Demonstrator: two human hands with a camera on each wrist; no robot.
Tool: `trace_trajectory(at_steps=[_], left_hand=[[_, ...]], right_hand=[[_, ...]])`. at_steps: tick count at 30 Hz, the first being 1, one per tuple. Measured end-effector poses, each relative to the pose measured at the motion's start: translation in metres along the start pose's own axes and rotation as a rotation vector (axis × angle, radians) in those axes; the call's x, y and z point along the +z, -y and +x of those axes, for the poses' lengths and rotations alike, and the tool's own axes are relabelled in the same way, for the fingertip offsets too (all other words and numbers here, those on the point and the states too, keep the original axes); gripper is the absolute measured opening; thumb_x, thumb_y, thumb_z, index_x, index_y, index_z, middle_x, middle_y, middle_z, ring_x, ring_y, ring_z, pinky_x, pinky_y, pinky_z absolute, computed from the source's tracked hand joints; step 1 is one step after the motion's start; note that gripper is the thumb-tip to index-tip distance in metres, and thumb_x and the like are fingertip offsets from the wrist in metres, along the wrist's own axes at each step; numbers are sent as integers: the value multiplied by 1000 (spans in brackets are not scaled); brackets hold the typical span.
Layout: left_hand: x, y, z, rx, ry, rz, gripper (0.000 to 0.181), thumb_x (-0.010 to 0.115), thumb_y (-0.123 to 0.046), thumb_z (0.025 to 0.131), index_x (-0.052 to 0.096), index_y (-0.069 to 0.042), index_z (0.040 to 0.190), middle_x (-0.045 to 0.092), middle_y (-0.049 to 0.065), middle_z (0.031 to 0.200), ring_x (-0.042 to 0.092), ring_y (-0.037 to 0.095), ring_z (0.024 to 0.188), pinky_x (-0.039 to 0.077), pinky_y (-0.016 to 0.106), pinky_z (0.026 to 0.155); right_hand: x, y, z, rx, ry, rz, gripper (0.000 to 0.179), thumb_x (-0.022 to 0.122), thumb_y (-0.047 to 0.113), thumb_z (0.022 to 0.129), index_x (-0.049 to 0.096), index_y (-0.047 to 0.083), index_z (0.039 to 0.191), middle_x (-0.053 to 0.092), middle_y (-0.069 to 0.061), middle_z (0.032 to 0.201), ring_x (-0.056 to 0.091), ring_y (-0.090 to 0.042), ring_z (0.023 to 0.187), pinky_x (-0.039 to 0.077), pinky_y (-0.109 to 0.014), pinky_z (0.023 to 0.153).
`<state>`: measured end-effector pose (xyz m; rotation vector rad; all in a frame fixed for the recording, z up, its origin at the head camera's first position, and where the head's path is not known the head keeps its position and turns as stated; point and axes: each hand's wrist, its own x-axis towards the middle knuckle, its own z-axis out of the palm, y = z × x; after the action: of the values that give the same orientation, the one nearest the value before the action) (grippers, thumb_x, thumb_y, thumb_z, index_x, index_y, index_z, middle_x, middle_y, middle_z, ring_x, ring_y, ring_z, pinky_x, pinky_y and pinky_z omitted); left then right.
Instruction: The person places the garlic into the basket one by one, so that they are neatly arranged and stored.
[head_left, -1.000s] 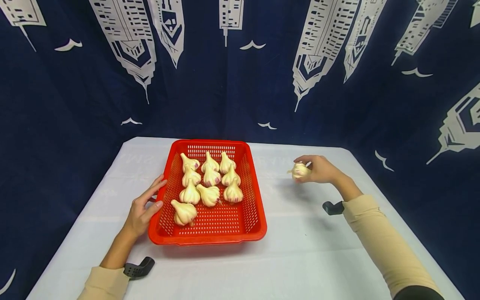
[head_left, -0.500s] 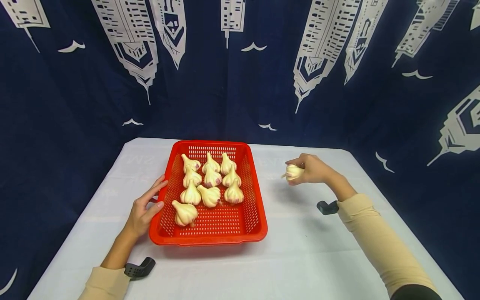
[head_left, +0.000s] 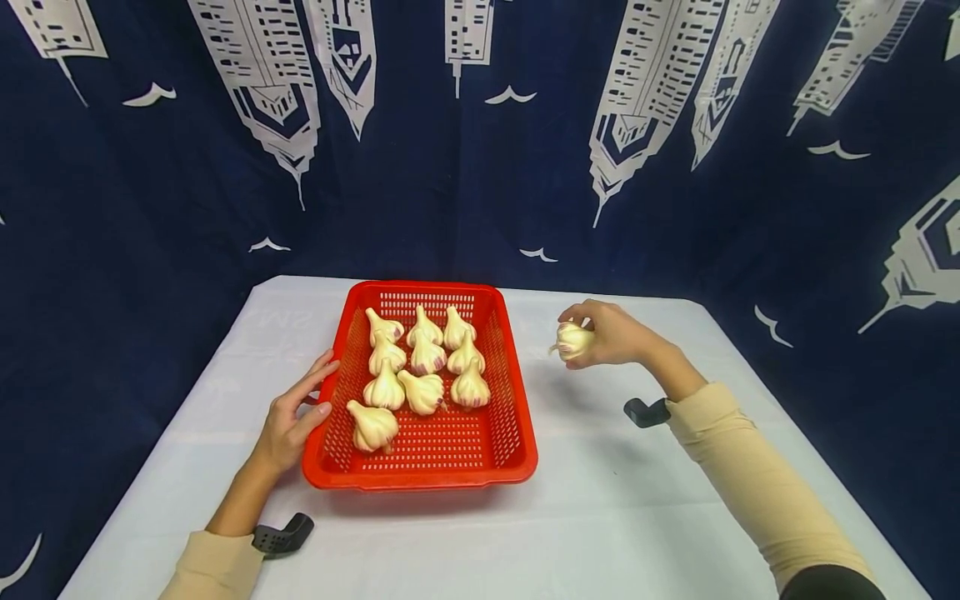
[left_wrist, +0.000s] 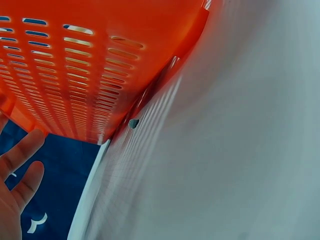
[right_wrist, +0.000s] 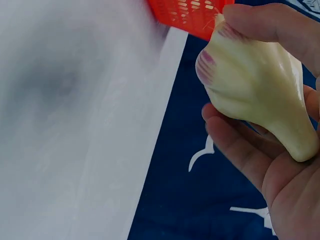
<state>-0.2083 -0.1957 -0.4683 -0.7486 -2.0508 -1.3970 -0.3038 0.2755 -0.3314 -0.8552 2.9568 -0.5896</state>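
A garlic bulb (head_left: 573, 341) with purple streaks is held by my right hand (head_left: 611, 333) above the right part of the table. In the right wrist view, the thumb and fingers wrap round the bulb (right_wrist: 255, 80), its stem end toward the palm. My left hand (head_left: 291, 421) rests against the left rim of a red plastic basket (head_left: 423, 481), fingers spread and fairly straight. The left wrist view shows its fingertips (left_wrist: 31, 142) right at the basket's wall. Inside the basket, several garlic bulbs (head_left: 427, 354) lie in rough rows, with one (head_left: 372, 427) at the near left.
A white cloth covers the table (head_left: 600, 517), and the basket stands left of its middle. Behind hangs a dark blue curtain (head_left: 420, 192) printed with white buildings and birds. Black wrist mounts (head_left: 283, 535) stick out from both forearms.
My right hand has moved left toward the basket, and slightly up in the head view, with the garlic bulb in its grasp. The left hand and basket have stayed put.
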Motion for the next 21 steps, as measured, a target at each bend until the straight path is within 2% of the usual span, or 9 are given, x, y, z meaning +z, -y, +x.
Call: trace_trajectory(at_steps=[8,15,21], left_hand=[[0,1,0,4,1,7,52,53,2,82,57,6,133,47,23,146,57,6,101,42,19,77],[0,1,0,-10,-4,4,52,53,0,83,58,3,134,47,21,147,58,6,102,43,19,77],[-1,0,0,-10,-3,2,52,52,-1,83,57,3,135,46,20,148,58,6,102,42,19,77]], right_hand=[[0,15,7,-76,5,-6,62,92,21,63,67,7,118,64,-5,101,59,-22,79,50,-36,72],[-1,29,11,-120,-7,-11,63,93,24,62,64,6,116,62,-4,99,58,-21,81,51,-33,70],[-1,41,12,-145,-16,12,65,94,24,62,64,4,116,64,-6,101,57,-19,77,53,-30,64]])
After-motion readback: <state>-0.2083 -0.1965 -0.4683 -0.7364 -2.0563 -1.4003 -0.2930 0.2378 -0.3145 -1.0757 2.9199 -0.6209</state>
